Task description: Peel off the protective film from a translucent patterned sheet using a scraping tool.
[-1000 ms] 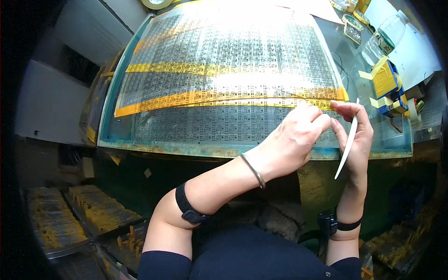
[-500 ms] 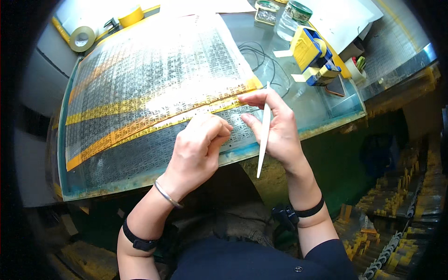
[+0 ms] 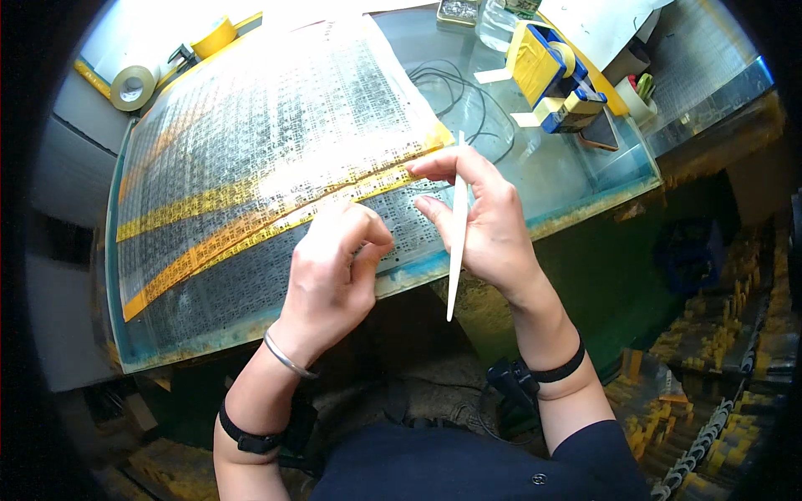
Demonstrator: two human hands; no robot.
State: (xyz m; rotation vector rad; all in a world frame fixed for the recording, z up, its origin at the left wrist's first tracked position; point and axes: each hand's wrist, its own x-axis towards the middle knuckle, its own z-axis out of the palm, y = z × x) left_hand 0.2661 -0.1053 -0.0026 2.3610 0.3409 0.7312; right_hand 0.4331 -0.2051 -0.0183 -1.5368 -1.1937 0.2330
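A large clear sheet (image 3: 251, 142) printed with a dense grid pattern lies on a glass-topped table (image 3: 568, 167). Yellow tape strips (image 3: 209, 242) run across it. My left hand (image 3: 334, 275) rests curled on the sheet's near part, fingertips close to the lower yellow strip. My right hand (image 3: 484, 225) holds a thin white stick tool (image 3: 456, 234) along the palm, while its thumb and forefinger pinch the right end of the yellow strip (image 3: 418, 167). Both wrists wear black bands; the left also has a metal bracelet.
Two tape rolls (image 3: 134, 83) sit at the far left corner. A blue and yellow tape dispenser (image 3: 551, 75), a cable (image 3: 468, 92), a small cup (image 3: 639, 96) and papers stand at the far right. Racks of yellow parts (image 3: 710, 367) lie below the table on the right.
The view has swung, so the table now sits left and tilted. My hands have stayed at the end of the yellow strip, the right keeping the white stick.
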